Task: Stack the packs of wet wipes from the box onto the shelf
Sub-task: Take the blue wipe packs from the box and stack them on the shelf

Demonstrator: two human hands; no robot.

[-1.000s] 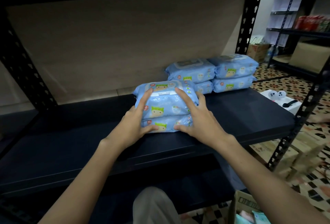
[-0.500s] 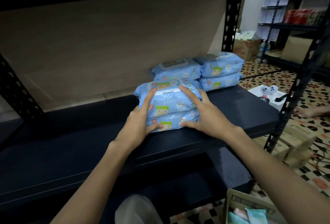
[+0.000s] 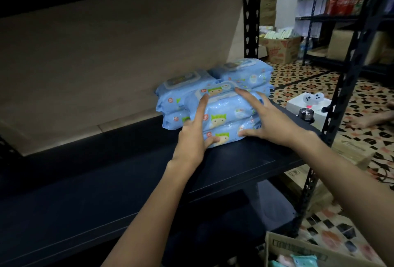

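Head view of a dark metal shelf (image 3: 106,181) backed by a beige wall (image 3: 106,64). Two light-blue packs of wet wipes, printed with a cartoon child's face, lie one on the other as a front stack (image 3: 226,117) near the right end of the shelf board. The left hand (image 3: 193,139) lies against the stack's left end: its index finger is stretched up over the top pack, and its thumb presses the front face of the bottom pack. The right hand (image 3: 275,121) lies against the right end, with fingers spread and straight across the top pack's lid and the thumb on the lower front corner. Neither grip is clenched round a pack; both are released, flat hands pressing the stack from either side.

Directly behind, touching the front stack, stands a left rear stack (image 3: 172,96) of the same packs, and just beside that a right rear stack (image 3: 249,70), close to the perforated black upright (image 3: 251,11) of the rack.

At the lower right edge of the frame, the open top of a cardboard box (image 3: 298,249) shows, with pale and teal packets inside it; what they are cannot be made out. Beyond the rack lies a patterned tile floor (image 3: 298,79), on which a white box (image 3: 307,107) and a printed brown carton (image 3: 281,49) rest. A second black shelving unit (image 3: 319,17) stands farther back, holding red packages (image 3: 343,6).
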